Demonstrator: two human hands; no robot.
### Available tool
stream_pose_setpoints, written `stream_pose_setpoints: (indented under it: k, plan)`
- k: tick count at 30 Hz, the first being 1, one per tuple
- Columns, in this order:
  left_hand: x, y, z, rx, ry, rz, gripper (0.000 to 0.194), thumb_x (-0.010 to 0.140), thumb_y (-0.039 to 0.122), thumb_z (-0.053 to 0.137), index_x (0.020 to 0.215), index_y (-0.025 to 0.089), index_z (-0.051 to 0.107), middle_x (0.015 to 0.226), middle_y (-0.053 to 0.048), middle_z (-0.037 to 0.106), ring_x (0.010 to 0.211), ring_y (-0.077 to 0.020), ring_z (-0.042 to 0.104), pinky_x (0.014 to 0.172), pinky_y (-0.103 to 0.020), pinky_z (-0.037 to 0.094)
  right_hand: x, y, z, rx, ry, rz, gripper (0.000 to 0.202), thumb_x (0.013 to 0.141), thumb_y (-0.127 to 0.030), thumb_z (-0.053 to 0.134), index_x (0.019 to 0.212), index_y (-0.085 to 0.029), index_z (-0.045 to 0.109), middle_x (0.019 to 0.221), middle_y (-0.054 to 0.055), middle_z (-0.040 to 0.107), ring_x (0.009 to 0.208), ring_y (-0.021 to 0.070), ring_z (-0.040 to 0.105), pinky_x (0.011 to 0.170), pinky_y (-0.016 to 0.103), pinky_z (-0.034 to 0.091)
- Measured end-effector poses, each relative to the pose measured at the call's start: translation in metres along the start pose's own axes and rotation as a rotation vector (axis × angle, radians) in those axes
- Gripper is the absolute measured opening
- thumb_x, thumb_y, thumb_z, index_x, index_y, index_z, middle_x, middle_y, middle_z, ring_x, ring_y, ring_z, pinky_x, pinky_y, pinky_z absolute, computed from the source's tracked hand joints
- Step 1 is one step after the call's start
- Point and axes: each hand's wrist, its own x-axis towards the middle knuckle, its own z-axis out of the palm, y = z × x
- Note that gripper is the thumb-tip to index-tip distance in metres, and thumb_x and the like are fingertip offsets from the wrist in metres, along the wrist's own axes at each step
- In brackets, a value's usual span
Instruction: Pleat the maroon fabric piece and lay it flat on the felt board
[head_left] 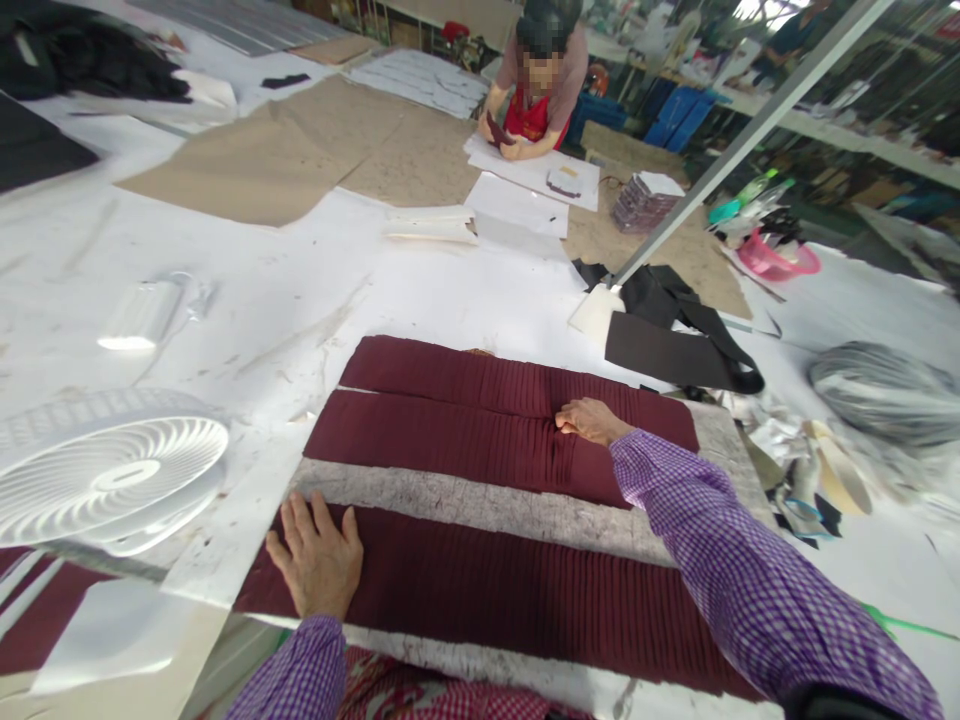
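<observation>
Three rows of thin maroon fabric pieces, overlapped like shingles, lie on a worn grey board (465, 496). My left hand (322, 560) rests flat, fingers spread, on the left end of the near row (480, 580). Across the board, my right hand (592, 420) is closed at the line between the middle row (420, 430) and the far row (442, 375). Its curled fingers pinch the edge of the maroon fabric there, and the cloth is puckered below them. The fingertips are partly hidden.
A white fan (127, 475) stands at the left. A metal pole (742, 150) rises beyond the board, near black strips (667, 345). Scraps and a tape roll (840, 470) lie to the right. Opposite, a co-worker (536, 90) handles a maroon piece. A pink basin (780, 258) sits farther right.
</observation>
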Motion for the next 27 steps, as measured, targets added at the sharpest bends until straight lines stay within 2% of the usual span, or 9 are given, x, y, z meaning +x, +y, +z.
stream_pose_setpoints:
  k: [11,17,27]
  plan:
    - [0.0,-0.002,0.003,0.01,0.002,-0.007,0.06,0.092,0.037,0.042,0.141,0.005,0.033,0.149,-0.025,0.031,0.139,-0.0361,0.025,0.112,-0.058,0.017,-0.009,-0.008,0.009,-0.069,0.097,0.041,0.017,0.091,-0.032,0.057,0.091,-0.015,0.064,0.1,0.004,0.064,0.096,0.0194,0.059,0.086,0.041,0.048]
    - [-0.001,-0.002,0.003,-0.01,0.008,-0.013,0.06,0.092,0.037,0.042,0.141,0.006,0.033,0.149,-0.025,0.03,0.14,-0.0361,0.025,0.112,-0.058,0.015,-0.012,-0.007,0.012,-0.072,0.08,0.014,0.019,0.092,-0.032,0.055,0.093,-0.015,0.063,0.097,0.004,0.065,0.093,0.0181,0.061,0.083,0.039,0.05]
    - [-0.001,-0.003,0.004,0.02,0.011,0.0,0.061,0.091,0.037,0.044,0.141,0.005,0.033,0.149,-0.025,0.031,0.139,-0.0364,0.025,0.112,-0.058,0.017,0.0,-0.008,0.01,-0.108,0.005,0.006,0.016,0.091,-0.03,0.057,0.094,-0.016,0.064,0.099,0.004,0.066,0.093,0.0177,0.062,0.083,0.038,0.052]
